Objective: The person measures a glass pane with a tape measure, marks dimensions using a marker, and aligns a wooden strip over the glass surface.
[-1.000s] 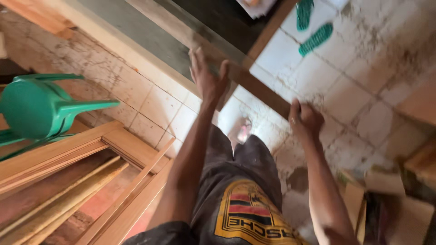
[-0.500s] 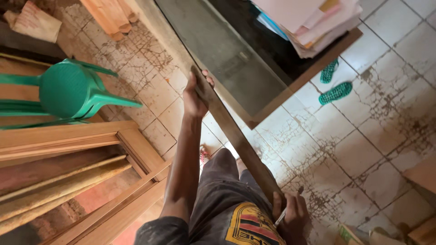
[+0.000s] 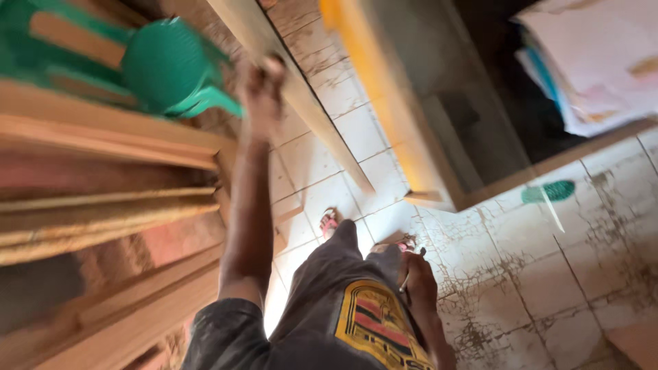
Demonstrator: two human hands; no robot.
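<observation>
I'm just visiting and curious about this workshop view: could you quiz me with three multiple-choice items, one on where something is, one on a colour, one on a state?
1. Where is the wooden plank?
A. Flat on the tiled floor
B. Raised in the left hand
C. On the stacked timber

2. What colour is the plastic chair?
A. Green
B. Red
C. White

3. What is the right hand doing?
A. Gripping the plank
B. Resting on the chair
C. Hanging low by the thigh with a thin, pencil-like stick

Answers:
1 B, the left hand's fingers close around the plank, held up at arm's length.
2 A, its seat and legs are plainly green.
3 C, the right hand is down beside the dark shorts, clear of the plank.
</observation>
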